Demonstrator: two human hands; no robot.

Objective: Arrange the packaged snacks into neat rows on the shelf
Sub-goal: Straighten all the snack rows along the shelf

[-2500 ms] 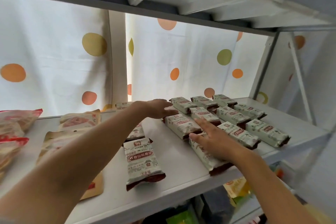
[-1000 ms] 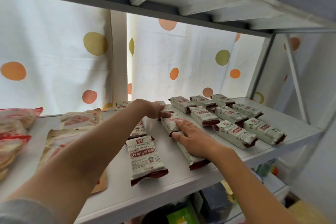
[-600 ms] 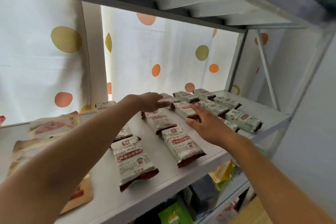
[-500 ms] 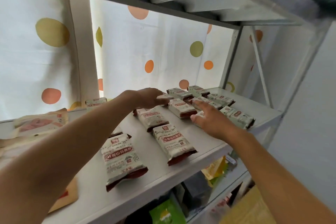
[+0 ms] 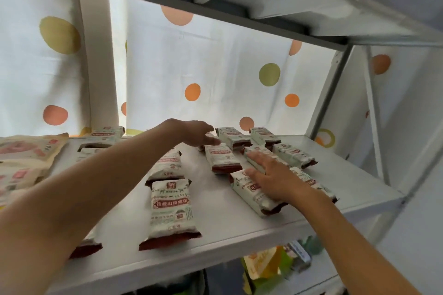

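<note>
My right hand [image 5: 275, 179] lies flat, fingers spread, on a pale green-and-white foil snack packet [image 5: 254, 195] near the white shelf [image 5: 239, 225] front, to slide it square. My left hand [image 5: 195, 135], loosely open, steadies the back-row packets [image 5: 231, 137].

Eleven snack packets [image 5: 170, 208], two hands [image 5: 275, 178]

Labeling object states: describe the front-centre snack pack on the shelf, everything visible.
The front-centre pack is a pillow-shaped wrapper, pale cream with green line art, a red banner of printed characters across its middle and a dark maroon crimped lower end. It looks like sealed, slightly puffed plastic film. It lies flat on the white shelf, long axis front to back, maroon end near the front edge. Its top end meets the pack behind. Neither hand touches it.
</note>
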